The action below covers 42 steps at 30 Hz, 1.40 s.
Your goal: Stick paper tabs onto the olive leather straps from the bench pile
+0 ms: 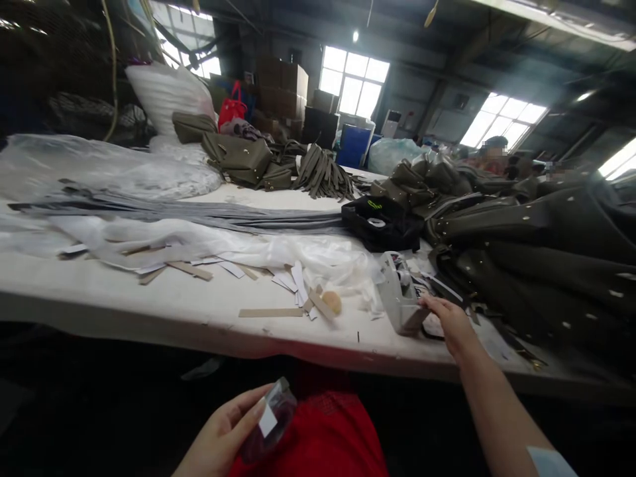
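Low at the front, my left hand (226,424) pinches a roundish see-through item (273,417) with a white label between thumb and fingers; its exact kind is unclear. On the right, my right hand (450,324) reaches over the table to a grey plastic box (395,301) holding small items. Its fingers are curled at the right rim of the box, and the fingertips are partly blurred. Left of the box are a round tan piece (332,303) and several strips of grey-brown card (271,313).
Dark olive bags (546,265) with metal studs are heaped at the right. A black cloth bundle (380,222) lies behind the box. Long grey strips (223,215) and white sheeting (163,238) stretch across the white table (199,318). People are in the right background.
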### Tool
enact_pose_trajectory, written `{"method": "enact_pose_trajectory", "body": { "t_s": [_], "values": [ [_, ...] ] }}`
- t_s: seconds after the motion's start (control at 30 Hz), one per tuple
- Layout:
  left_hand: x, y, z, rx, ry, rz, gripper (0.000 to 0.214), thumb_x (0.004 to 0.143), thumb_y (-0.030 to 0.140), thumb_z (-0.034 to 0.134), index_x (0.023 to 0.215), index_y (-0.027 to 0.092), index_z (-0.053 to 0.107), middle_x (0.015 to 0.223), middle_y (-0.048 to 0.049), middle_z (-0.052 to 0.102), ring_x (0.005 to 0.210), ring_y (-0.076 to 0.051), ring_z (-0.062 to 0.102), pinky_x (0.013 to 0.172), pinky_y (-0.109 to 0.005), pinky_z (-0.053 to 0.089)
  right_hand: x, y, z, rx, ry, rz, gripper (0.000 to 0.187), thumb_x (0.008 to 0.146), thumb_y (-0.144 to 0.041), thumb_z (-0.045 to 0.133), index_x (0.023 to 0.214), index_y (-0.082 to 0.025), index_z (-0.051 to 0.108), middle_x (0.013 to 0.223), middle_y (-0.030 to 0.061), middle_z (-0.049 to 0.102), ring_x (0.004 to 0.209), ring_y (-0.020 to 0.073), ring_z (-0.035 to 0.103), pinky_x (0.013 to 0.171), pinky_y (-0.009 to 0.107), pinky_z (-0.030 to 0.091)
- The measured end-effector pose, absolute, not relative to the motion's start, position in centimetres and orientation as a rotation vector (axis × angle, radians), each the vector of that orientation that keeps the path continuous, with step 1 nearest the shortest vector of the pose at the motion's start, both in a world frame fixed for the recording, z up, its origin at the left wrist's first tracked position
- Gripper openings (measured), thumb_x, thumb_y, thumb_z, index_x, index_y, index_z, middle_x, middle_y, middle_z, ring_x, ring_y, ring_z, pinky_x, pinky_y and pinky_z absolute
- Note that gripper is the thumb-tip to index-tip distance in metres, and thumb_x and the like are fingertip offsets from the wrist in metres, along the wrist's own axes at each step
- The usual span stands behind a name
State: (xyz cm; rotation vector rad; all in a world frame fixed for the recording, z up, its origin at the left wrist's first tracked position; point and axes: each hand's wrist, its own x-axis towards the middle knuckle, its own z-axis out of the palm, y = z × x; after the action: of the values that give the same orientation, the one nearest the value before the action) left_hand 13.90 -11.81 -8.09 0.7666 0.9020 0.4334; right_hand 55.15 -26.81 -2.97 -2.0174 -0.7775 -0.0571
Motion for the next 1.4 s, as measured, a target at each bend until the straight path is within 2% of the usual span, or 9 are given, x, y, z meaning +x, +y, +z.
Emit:
{"method": "enact_pose_trajectory", "body": {
  "t_s": [0.17, 0.3, 0.37, 0.47, 0.57, 0.7, 0.87, 1.1, 1.4],
  "values": [
    [14.0, -12.2, -8.7, 0.762, 0.893, 0.409, 0.055, 0.057, 0.044, 0.089, 0.103, 0.016, 0.076, 0.094, -0.0103, 0.077, 0.085, -0.026, 0.072, 0.075, -0.03, 0.058, 53.3, -28.6, -4.2, -1.96, -0.697, -0.155, 0.034, 0.072, -0.052, 0.071, 0.077, -0.019, 0.073, 0.098, 0.0105, 0.072, 0.098, 0.0275, 0.065, 0.093, 0.044, 0.048],
    [14.1, -11.9, -8.5, 0.778, 0.912, 0.411, 0.061, 0.059, 0.047, 0.087, 0.109, 0.015, 0.074, 0.1, -0.0129, 0.076, 0.087, -0.028, 0.072, 0.075, -0.033, 0.059, 52.0, -30.6, -5.4, -2.001, -0.543, 0.207, 0.044, 0.066, -0.06, 0.073, 0.073, -0.017, 0.07, 0.069, 0.0077, 0.071, 0.067, 0.0255, 0.067, 0.068, 0.041, 0.055],
    [14.3, -11.7, -8.2, 0.804, 0.882, 0.385, 0.062, 0.062, 0.047, 0.086, 0.112, 0.014, 0.072, 0.104, -0.014, 0.075, 0.094, -0.03, 0.071, 0.08, -0.035, 0.059, 50.7, -30.9, -5.4, -2.013, -0.535, 0.314, 0.046, 0.064, -0.063, 0.073, 0.069, -0.018, 0.068, 0.065, 0.0075, 0.071, 0.061, 0.0244, 0.066, 0.062, 0.038, 0.055],
    [14.8, -11.8, -7.4, 0.897, 0.856, 0.429, 0.06, 0.067, 0.047, 0.083, 0.115, 0.014, 0.071, 0.113, -0.0152, 0.073, 0.103, -0.031, 0.069, 0.092, -0.04, 0.055, 47.1, -30.0, -4.5, -1.976, -0.688, 0.391, 0.042, 0.072, -0.06, 0.069, 0.075, -0.018, 0.069, 0.069, 0.0068, 0.07, 0.065, 0.0219, 0.065, 0.064, 0.034, 0.054],
    [15.4, -12.2, -7.0, 1.057, 0.822, 0.525, 0.057, 0.072, 0.048, 0.078, 0.116, 0.012, 0.069, 0.117, -0.0164, 0.071, 0.108, -0.03, 0.067, 0.1, -0.043, 0.05, 41.8, -27.4, -3.8, -1.834, -0.907, 0.67, 0.037, 0.08, -0.056, 0.065, 0.076, -0.019, 0.067, 0.07, 0.0044, 0.068, 0.066, 0.0185, 0.063, 0.065, 0.029, 0.052],
    [15.6, -12.6, -7.5, 1.201, 0.806, 0.61, 0.053, 0.08, 0.044, 0.071, 0.12, 0.009, 0.066, 0.116, -0.0176, 0.07, 0.108, -0.029, 0.066, 0.099, -0.044, 0.05, 35.2, -23.7, -4.2, -1.633, -1.038, 1.043, 0.033, 0.084, -0.05, 0.063, 0.076, -0.018, 0.065, 0.069, 0.002, 0.066, 0.065, 0.0156, 0.059, 0.063, 0.026, 0.048],
    [14.8, -12.9, -7.4, 1.296, 0.813, 0.685, 0.042, 0.087, 0.036, 0.064, 0.121, 0.011, 0.065, 0.118, -0.0164, 0.069, 0.108, -0.027, 0.066, 0.097, -0.043, 0.051, 31.0, -21.4, -4.9, -1.45, -1.135, 1.292, 0.032, 0.086, -0.047, 0.062, 0.072, -0.018, 0.062, 0.068, 0.0009, 0.064, 0.065, 0.0145, 0.056, 0.066, 0.026, 0.045],
    [14.2, -13.0, -7.4, 1.381, 0.853, 0.742, 0.038, 0.089, 0.029, 0.059, 0.123, 0.012, 0.064, 0.119, -0.015, 0.069, 0.11, -0.026, 0.065, 0.098, -0.042, 0.051, 29.9, -20.2, -6.2, -1.463, -1.048, 1.423, 0.04, 0.08, -0.054, 0.067, 0.069, -0.017, 0.061, 0.063, 0.0018, 0.064, 0.057, 0.0138, 0.054, 0.06, 0.027, 0.044],
    [14.1, -13.2, -6.9, 1.336, 0.806, 0.735, 0.039, 0.091, 0.034, 0.058, 0.122, 0.012, 0.065, 0.115, -0.0134, 0.07, 0.105, -0.025, 0.067, 0.094, -0.036, 0.053, 29.7, -18.9, -6.4, -1.467, -1.035, 1.444, 0.045, 0.073, -0.06, 0.069, 0.064, -0.017, 0.061, 0.059, 0.0016, 0.063, 0.054, 0.0138, 0.054, 0.057, 0.027, 0.045]
  ]
}}
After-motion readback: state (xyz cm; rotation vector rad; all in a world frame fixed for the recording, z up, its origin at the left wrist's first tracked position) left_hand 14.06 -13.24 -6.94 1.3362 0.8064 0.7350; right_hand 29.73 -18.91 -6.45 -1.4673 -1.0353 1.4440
